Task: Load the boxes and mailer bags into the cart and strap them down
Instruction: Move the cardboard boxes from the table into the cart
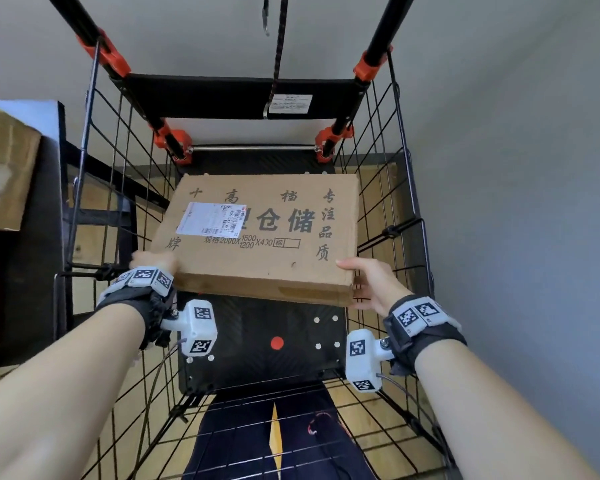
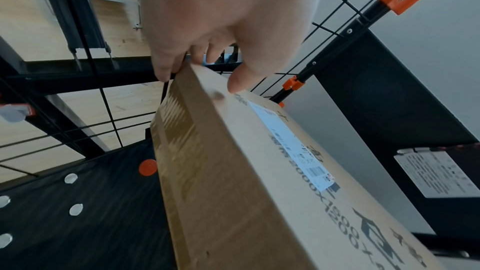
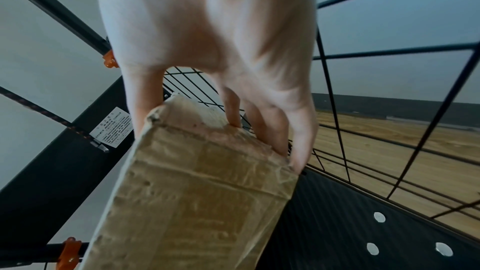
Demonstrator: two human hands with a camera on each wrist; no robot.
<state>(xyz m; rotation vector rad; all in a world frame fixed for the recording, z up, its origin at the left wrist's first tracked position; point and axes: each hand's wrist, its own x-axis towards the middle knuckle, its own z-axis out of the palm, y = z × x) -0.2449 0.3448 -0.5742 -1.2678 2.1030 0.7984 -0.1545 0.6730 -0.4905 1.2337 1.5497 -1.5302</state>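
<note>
Flat box point(image 1: 257, 233) gripped at both near corners by left hand point(image 1: 153, 263) and right hand point(image 1: 371, 284), undersides hidden

Both forearms reached forward and down, side by side, each wrist wrapped in a dark band carrying white marker blocks. The left hand point(image 1: 153, 261) clamped the near left corner of the box point(image 1: 257, 233): thumb point(image 2: 237, 81) lay on top, the other fingers point(image 2: 166, 69) hooked down over the box's side edge. The right hand point(image 1: 371, 285) took the near right corner of the box, thumb point(image 1: 347, 264) stretched flat along the top, the remaining fingers point(image 3: 270, 130) curled under and against the box's end. Palms faced each other across the box, wrists level.
</note>
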